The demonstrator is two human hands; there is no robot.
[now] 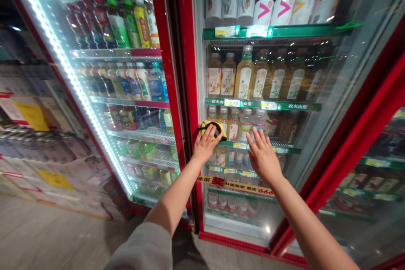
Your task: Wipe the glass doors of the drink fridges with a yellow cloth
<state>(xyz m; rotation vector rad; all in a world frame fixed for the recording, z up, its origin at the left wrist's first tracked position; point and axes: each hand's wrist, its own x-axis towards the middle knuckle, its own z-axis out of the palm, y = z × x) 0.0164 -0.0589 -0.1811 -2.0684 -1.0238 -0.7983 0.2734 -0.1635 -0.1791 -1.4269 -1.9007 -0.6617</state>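
My left hand (204, 147) grasps a yellow cloth (206, 123), bunched against the glass door (236, 226) near its left edge. Farther from that edge, my right hand (265, 160) is released, fingers spread; whether it touches the glass I cannot tell. Bottles (245, 76) line the shelves behind, and a printed strip (240, 186) crosses below my hands.

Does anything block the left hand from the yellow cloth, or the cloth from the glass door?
Nothing visible does. The left hand lies over the yellow cloth, which appears to be against the glass door; the right hand is off to the side.
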